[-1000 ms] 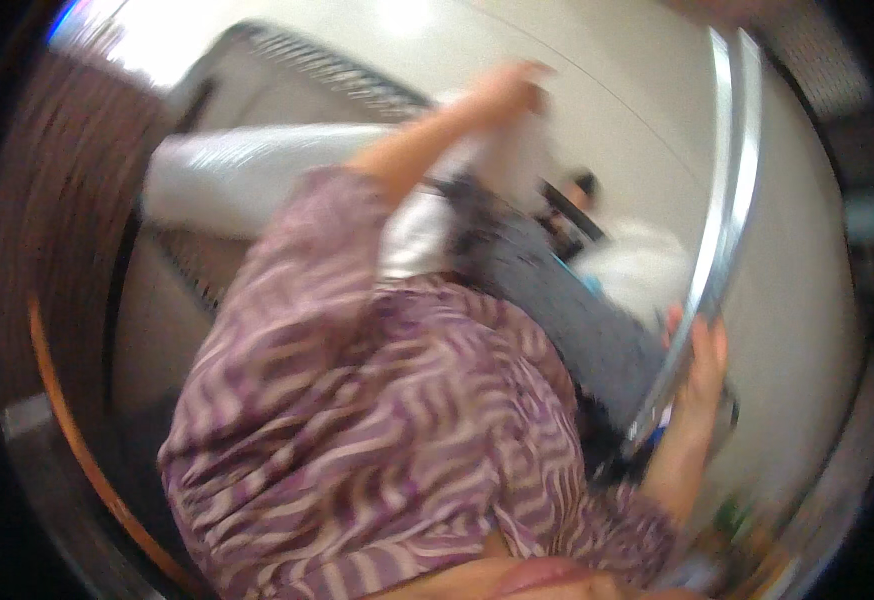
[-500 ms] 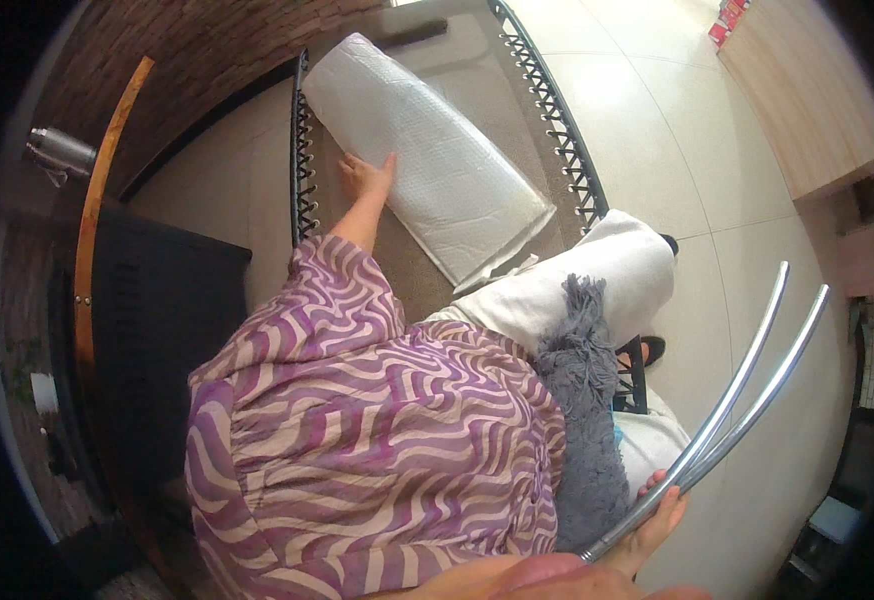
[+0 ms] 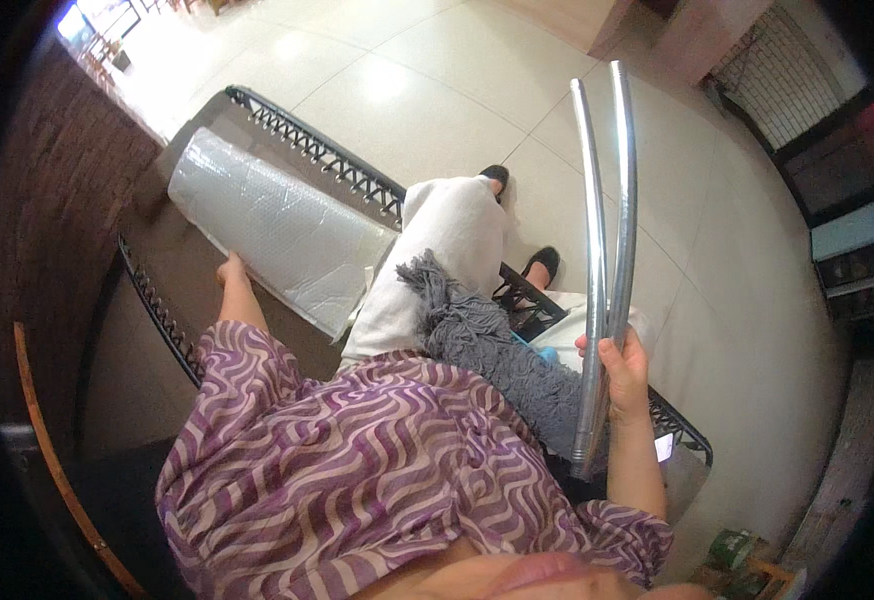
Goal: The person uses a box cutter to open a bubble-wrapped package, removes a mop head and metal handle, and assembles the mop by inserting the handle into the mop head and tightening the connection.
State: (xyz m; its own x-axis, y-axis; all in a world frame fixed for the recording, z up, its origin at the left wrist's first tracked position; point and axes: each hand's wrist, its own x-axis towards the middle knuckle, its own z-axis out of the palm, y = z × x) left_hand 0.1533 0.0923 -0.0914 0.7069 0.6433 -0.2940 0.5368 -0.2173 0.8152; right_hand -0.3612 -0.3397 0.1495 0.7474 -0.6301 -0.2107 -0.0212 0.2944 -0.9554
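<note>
Floor (image 3: 437, 75), pale and tiled with thin joints and patches of glare, spreads across the room, its straight lines bowed by the lens and its edges lost in the dark rim. Lounger (image 3: 162, 240) with brown-grey fabric laced to a black frame slants across it; the seated body hides its middle. Brick wall (image 3: 67, 160) closes off the left; the furniture by the bright upper-left corner is too small to make out. Purple-and-cream wavy-patterned top (image 3: 327, 460) fills the lower middle, and white trousers (image 3: 442, 240) cover the legs.

Silvery bubble-textured foil sheet (image 3: 267, 230) lies on the lounger's fabric left of the legs, its lower end against the trousers. Grey fringed shawl (image 3: 502, 360) crosses the lap, partly covering a small blue thing (image 3: 548, 354).

Two curved metal tubes (image 3: 595, 270) rise upright at the right, spread at the top and overlapping lower down; whether they join is hidden. The right hand (image 3: 625, 372) is closed around them. The left hand (image 3: 230, 268) is at the sheet's near long edge, its fingers mostly obscured, so I cannot tell how far open it is or whether it grips.

Black shoes (image 3: 542, 266) rest on the tiles. A small white rectangle (image 3: 665, 447), unclear in kind, shows beside the right forearm.
</note>
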